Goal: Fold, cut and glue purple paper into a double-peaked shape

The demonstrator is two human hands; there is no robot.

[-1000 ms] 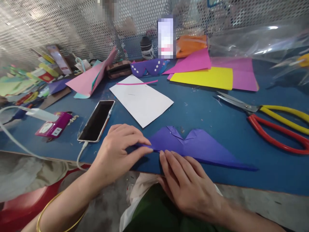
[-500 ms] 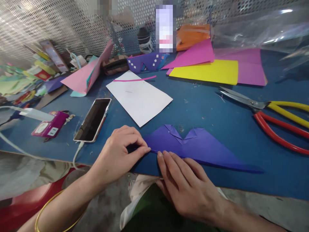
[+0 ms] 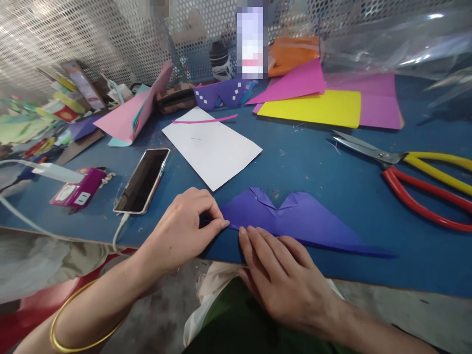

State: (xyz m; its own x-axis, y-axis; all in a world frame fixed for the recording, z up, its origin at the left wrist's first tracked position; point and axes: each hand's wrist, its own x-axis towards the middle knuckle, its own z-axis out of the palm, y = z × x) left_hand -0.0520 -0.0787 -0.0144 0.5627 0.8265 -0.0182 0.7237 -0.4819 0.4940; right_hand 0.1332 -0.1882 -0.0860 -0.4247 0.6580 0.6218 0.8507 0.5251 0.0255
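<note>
A folded sheet of purple paper (image 3: 273, 211) lies near the table's front edge, with a V-shaped notch in its far side and a narrow fold along its near side. My left hand (image 3: 191, 226) pinches the paper's near-left edge between thumb and fingers. Just to the right, my right hand (image 3: 280, 275) rests its outstretched fingertips against the same near edge. The fingers of that hand lie close together, and its thumb is mostly hidden below the table edge. The paper's left end is partly covered by my left hand.
White paper (image 3: 214, 152) with a pink strip (image 3: 206, 119) lies beyond. Left are a phone (image 3: 143, 181) and purple adapter (image 3: 79, 189). Scissors (image 3: 391, 160) lie open at right. Coloured sheets (image 3: 309, 108), a purple paper mask (image 3: 221, 94) and mesh (image 3: 110, 39) stand behind.
Both hands keep nearly the same place on the paper's near edge. The whole view has shifted slightly; nothing else visibly moves on the table.
</note>
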